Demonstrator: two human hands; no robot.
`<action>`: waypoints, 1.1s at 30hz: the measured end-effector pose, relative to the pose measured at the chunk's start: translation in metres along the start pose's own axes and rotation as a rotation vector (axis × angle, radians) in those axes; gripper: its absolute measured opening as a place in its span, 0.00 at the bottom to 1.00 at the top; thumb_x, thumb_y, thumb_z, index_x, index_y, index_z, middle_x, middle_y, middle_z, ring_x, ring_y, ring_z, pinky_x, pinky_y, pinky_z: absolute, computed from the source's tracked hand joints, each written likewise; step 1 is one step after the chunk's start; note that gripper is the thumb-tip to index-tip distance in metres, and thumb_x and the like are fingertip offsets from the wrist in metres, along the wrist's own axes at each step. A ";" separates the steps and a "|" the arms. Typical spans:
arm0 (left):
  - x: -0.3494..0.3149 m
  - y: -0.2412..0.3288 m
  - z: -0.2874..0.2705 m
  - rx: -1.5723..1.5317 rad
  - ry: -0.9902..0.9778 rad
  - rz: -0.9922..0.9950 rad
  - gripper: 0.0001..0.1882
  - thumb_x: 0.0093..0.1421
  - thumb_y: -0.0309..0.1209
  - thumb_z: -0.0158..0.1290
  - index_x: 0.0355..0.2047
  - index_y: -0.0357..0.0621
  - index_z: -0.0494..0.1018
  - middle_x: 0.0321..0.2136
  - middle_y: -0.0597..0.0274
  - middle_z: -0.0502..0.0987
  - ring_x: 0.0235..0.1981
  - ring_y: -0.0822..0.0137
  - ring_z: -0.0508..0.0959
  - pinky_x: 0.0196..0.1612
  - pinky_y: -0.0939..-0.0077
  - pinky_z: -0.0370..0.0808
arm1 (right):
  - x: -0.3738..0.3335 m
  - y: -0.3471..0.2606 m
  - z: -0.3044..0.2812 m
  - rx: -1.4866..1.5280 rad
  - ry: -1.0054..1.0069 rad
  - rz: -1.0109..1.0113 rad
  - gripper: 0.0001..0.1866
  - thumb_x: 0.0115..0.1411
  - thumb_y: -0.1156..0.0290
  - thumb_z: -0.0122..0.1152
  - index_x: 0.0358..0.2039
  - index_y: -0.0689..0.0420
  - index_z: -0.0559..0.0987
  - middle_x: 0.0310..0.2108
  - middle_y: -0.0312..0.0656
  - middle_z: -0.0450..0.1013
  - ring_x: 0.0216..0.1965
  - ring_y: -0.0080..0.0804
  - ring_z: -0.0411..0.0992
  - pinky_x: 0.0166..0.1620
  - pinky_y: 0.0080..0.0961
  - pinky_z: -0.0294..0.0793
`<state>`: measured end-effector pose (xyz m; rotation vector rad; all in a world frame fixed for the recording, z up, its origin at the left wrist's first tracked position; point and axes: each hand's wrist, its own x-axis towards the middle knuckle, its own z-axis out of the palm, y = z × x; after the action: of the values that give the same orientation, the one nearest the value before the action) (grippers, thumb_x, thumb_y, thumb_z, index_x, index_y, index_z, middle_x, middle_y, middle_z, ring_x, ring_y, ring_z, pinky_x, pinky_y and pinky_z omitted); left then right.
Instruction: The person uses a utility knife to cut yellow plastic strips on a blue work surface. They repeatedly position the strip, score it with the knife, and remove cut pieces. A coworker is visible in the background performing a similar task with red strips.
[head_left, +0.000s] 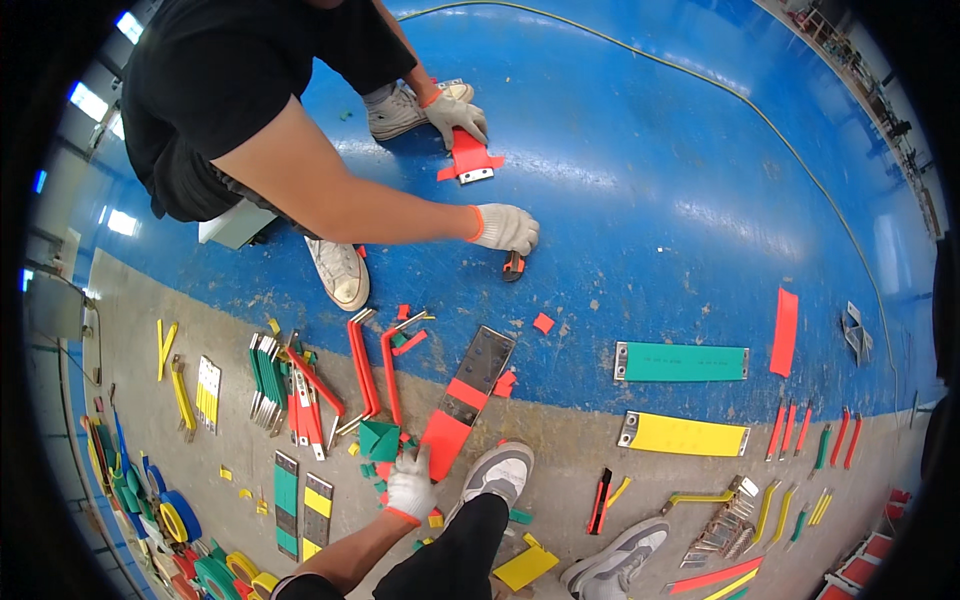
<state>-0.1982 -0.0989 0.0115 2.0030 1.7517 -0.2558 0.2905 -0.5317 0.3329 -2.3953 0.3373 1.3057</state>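
Note:
My left hand (410, 488), in a pale knit glove with an orange cuff, comes from the lower edge. Its fingers bend against the lower left edge of a long flat bar (472, 375) with red and black sections and metal ends, slanting across the floor. Beside the fingertips lie a green folded piece (379, 441) and small green scraps. My right hand is out of view. Opposite, a co-worker's gloved hand (458, 120) presses on a red-wrapped bar (469, 152). Their other gloved hand (508, 229) holds a black-and-orange cutter (513, 266) on the blue floor.
Right of my shoes lie a green bar (682, 362), a yellow bar (688, 435) and a red strip (785, 332). A red-and-black utility knife (600, 501) lies between my feet. Bent red bars (364, 368) are on the left, with tape rolls (180, 517) beyond.

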 end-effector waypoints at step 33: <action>0.044 0.011 -0.002 -0.061 -0.019 -0.055 0.25 0.52 0.44 0.70 0.40 0.40 0.74 0.41 0.45 0.79 0.39 0.44 0.82 0.41 0.49 0.79 | 0.006 0.027 -0.049 0.071 0.139 0.154 0.25 0.74 0.54 0.52 0.57 0.64 0.75 0.36 0.51 0.80 0.33 0.41 0.79 0.37 0.40 0.82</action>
<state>-0.1800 -0.0595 -0.0031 1.9051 1.7836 -0.2352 0.3199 -0.5780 0.3455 -2.4461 0.6084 1.1712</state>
